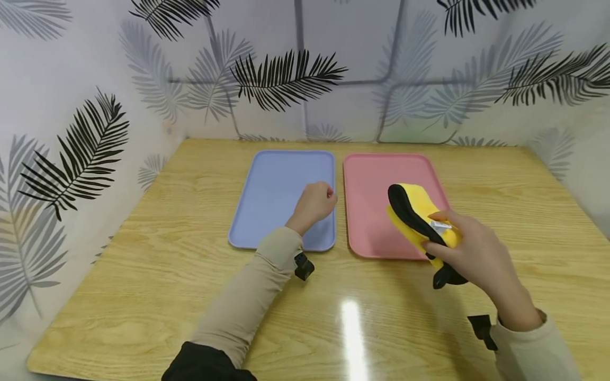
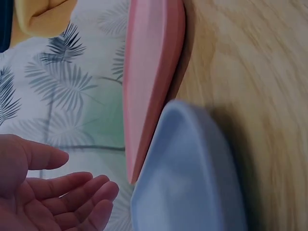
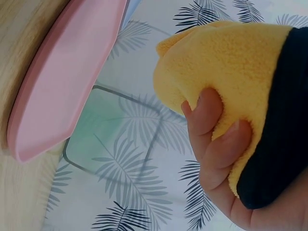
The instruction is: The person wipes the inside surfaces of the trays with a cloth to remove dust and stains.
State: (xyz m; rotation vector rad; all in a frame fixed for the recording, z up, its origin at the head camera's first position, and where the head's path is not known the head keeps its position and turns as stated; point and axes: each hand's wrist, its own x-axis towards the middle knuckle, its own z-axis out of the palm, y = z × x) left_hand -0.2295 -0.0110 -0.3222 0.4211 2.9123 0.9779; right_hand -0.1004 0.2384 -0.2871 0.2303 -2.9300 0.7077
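Observation:
My right hand (image 1: 474, 248) grips a soft, folded yellow fleece item with black trim (image 1: 416, 206) above the near right part of a pink tray (image 1: 381, 196). A small white label shows on the item; its exact kind cannot be told. In the right wrist view, fingers (image 3: 226, 142) press into the yellow fleece (image 3: 226, 62) beside its black band. My left hand (image 1: 313, 203) hovers over the right side of a blue tray (image 1: 276, 185). Its fingers are loosely bent and hold nothing, as the left wrist view shows.
Both trays lie side by side on a wooden table (image 1: 157, 254), with a narrow gap between them. A leaf-patterned covering (image 1: 286, 116) rises behind the table and along its left side. Light reflects off the tabletop near the front.

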